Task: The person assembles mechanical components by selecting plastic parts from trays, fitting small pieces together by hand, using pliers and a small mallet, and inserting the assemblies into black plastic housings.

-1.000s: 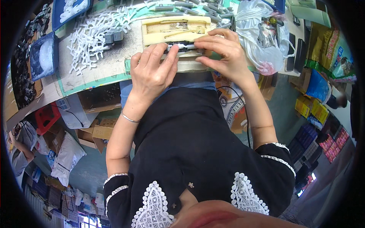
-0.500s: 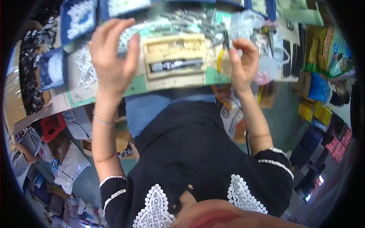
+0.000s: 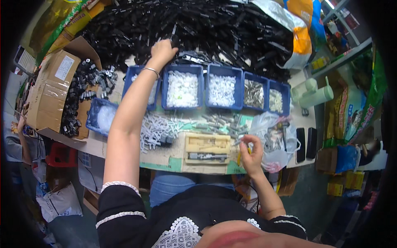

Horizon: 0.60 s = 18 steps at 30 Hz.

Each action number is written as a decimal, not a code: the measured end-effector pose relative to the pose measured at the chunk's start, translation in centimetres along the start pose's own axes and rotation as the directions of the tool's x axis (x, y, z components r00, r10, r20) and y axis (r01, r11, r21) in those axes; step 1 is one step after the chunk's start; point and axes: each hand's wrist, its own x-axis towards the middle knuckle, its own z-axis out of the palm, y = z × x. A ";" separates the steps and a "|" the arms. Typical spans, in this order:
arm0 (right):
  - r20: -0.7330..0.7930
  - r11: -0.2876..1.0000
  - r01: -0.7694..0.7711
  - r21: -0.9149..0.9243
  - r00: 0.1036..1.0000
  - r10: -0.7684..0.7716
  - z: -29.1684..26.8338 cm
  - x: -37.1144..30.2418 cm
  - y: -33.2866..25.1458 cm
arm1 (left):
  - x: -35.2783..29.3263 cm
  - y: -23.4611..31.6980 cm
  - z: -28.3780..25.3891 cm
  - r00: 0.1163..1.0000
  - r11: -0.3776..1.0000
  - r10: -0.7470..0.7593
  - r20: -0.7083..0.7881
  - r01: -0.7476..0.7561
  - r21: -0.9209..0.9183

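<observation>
My left hand (image 3: 163, 51) reaches past the row of blue bins to the near edge of a big pile of black parts (image 3: 198, 25). Its fingers bend down at the pile, and their tips are hidden. Close to the cream wooden fixture (image 3: 208, 140), my right hand (image 3: 252, 156) is closed in a pinch; what its fingertips hold, if anything, is too small to make out. A black and silver part (image 3: 206, 156) lies in the fixture's front slot. Beside the right hand shows a yellow handle (image 3: 238, 158), mostly covered.
Blue bins hold white plastic pieces (image 3: 182, 89) and metal pins (image 3: 253, 93). White sticks (image 3: 155, 130) and grey metal pieces (image 3: 221, 123) lie loose behind the fixture. A plastic bag (image 3: 273, 138) stands at the right, a cardboard box (image 3: 53, 91) at the left, green bottles (image 3: 316, 97) farther back.
My left hand has moved from beside the fixture out to the black pile. My right hand stays by the fixture, its fingers drawn closer together. The view has tilted up, showing the pile.
</observation>
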 end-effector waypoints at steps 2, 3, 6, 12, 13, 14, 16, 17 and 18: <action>0.012 1.000 0.017 0.017 1.000 -0.017 0.1 0.6 -0.1 | 0.9 -0.1 0.1 0.999 0.993 -0.037 0.040 0.042 -0.110; 0.026 1.000 0.008 0.030 1.000 -0.009 0.2 0.7 0.0 | 1.2 -0.3 0.4 0.999 0.988 -0.041 0.030 0.045 -0.146; 0.055 0.999 0.010 0.033 0.998 -0.011 0.2 1.8 -0.1 | 1.3 -1.6 -0.3 0.979 0.870 0.014 -0.204 -0.112 -0.480; 0.079 0.986 0.164 -0.004 0.983 -0.163 1.3 7.2 -2.6 | -7.4 3.5 -7.4 0.985 0.100 0.009 0.175 0.173 -0.980; 0.077 0.976 0.218 -0.017 0.973 -0.217 1.9 8.4 -3.4 | -9.4 4.2 -7.7 0.964 0.037 0.076 0.257 0.255 -0.966; 0.078 0.977 0.212 -0.016 0.975 -0.210 3.0 9.3 -4.3 | -11.4 5.5 -7.9 0.943 0.013 0.105 0.316 0.316 -0.949; 0.031 0.948 0.089 0.306 0.994 -0.103 5.4 10.3 -5.7 | -15.1 6.7 -7.8 0.902 0.013 0.169 0.398 0.402 -0.916; 0.264 0.950 -0.077 0.302 0.964 -0.006 5.2 10.3 -5.0 | -16.5 6.9 -7.6 0.877 0.038 0.216 0.428 0.431 -0.902; 0.356 0.934 -0.175 0.311 0.933 0.056 5.3 10.3 -5.1 | -17.4 6.9 -7.6 0.862 0.125 0.215 0.459 0.442 -0.888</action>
